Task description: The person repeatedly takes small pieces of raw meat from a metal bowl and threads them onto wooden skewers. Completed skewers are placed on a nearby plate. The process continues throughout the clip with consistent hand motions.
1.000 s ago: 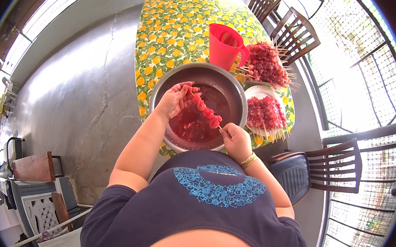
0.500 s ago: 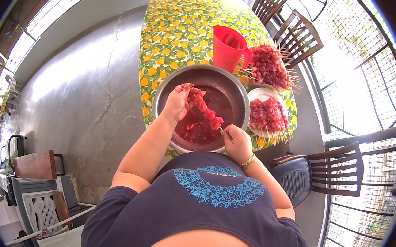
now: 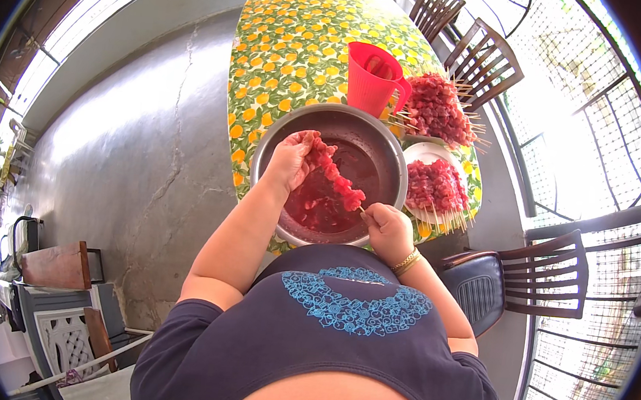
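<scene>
Over a large metal bowl point(image 3: 394, 157) holding red liquid and bits of raw meat, a meat skewer point(image 3: 337, 180) slants down from upper left to lower right. My left hand point(image 3: 292, 159) is closed at its upper end, fingers pinching the meat there. At the lower end, beside the bowl's near right rim, my right hand point(image 3: 389, 235) pinches the bare end of the stick. Several chunks of raw red meat are threaded between the two hands. The upper tip of the stick is hidden by meat and fingers.
Right of the bowl, a white plate point(image 3: 420, 154) carries finished-looking meat skewers point(image 3: 439, 186); a larger skewer pile point(image 3: 440, 107) lies behind it. A red pitcher point(image 3: 372, 90) stands behind the bowl on the lemon-patterned tablecloth point(image 3: 288, 52). Wooden chairs point(image 3: 485, 62) line the right side.
Both hands keep hold of the skewer over the bowl. My left fingers have shifted slightly on the upper meat, and the whole view has moved a little.
</scene>
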{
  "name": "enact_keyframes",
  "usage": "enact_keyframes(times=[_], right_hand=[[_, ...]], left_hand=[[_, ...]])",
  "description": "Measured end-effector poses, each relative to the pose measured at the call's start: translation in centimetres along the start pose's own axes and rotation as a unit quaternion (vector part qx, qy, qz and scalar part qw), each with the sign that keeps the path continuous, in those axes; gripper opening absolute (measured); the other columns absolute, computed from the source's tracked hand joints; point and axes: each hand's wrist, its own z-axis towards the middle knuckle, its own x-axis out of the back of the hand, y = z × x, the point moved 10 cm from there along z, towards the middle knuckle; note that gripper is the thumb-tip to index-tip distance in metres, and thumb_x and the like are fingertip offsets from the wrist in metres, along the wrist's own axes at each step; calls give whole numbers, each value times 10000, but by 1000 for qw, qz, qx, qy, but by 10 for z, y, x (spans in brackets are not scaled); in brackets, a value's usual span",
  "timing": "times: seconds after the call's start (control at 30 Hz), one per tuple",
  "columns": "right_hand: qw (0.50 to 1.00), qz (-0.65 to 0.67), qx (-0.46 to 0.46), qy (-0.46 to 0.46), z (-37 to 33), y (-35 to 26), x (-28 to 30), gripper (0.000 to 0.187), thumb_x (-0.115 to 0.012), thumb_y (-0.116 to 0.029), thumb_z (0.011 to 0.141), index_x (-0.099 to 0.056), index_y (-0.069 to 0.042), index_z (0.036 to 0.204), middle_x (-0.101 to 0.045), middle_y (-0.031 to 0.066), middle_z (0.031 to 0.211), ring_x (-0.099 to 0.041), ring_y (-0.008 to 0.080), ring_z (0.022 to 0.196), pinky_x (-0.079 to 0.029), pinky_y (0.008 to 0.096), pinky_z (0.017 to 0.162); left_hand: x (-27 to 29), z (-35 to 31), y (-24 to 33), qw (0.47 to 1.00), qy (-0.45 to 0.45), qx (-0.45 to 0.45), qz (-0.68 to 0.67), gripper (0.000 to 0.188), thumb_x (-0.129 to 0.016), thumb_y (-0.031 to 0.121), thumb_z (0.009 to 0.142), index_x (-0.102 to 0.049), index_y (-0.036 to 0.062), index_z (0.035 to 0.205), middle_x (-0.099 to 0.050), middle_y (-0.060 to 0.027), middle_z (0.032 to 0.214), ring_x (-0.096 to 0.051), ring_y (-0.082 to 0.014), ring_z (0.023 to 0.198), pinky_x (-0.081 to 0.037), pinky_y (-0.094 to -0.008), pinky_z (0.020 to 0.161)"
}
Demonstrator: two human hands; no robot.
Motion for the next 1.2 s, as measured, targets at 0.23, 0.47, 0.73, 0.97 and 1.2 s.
enact_keyframes(times=[0.23, 0.47, 0.73, 0.97, 1.2], right_hand=[[1000, 8, 4, 1, -1, -2, -4, 141, -700, -93, 846, -587, -48, 775, -604, 139, 721, -610, 365, 682, -476, 432, 591], [999, 25, -22, -9, -4, 6, -12, 135, -698, -104, 860, -595, -49, 792, -607, 145, 736, -613, 358, 697, -475, 425, 608], [998, 52, -44, -14, -4, 11, -18, 130, -703, -121, 867, -611, -52, 807, -619, 148, 746, -621, 359, 717, -484, 434, 630], [996, 63, -55, -6, -7, 21, -19, 98, -699, -108, 888, -636, -43, 847, -634, 123, 743, -621, 283, 696, -495, 375, 647], [977, 102, -168, 79, -25, 87, 21, 116, -709, -123, 895, -640, -37, 857, -625, 126, 708, -606, 248, 635, -485, 349, 620]], left_hand=[[-1, 0, 0, 1000, 22, -8, 12, 198, -553, 188, 1026, -607, 1, 1062, -674, -115, 887, -716, -311, 913, -607, -421, 786], [1, -2, -4, 999, 32, -11, 30, 201, -555, 189, 1020, -618, 5, 1072, -702, -147, 936, -714, -332, 954, -612, -446, 781], [3, -6, -8, 1000, 27, 5, 12, 251, -533, 225, 1031, -621, -1, 1098, -701, -151, 975, -710, -329, 975, -613, -458, 763], [-4, -4, -13, 999, -12, 25, 40, 270, -509, 227, 1043, -612, -10, 1122, -701, -184, 1028, -698, -345, 1022, -608, -488, 840], [3, 0, -45, 986, -26, 122, 112, 602, -518, 526, 992, -386, 177, 1464, -553, -178, 1400, -565, -359, 1244, -499, -536, 952]])
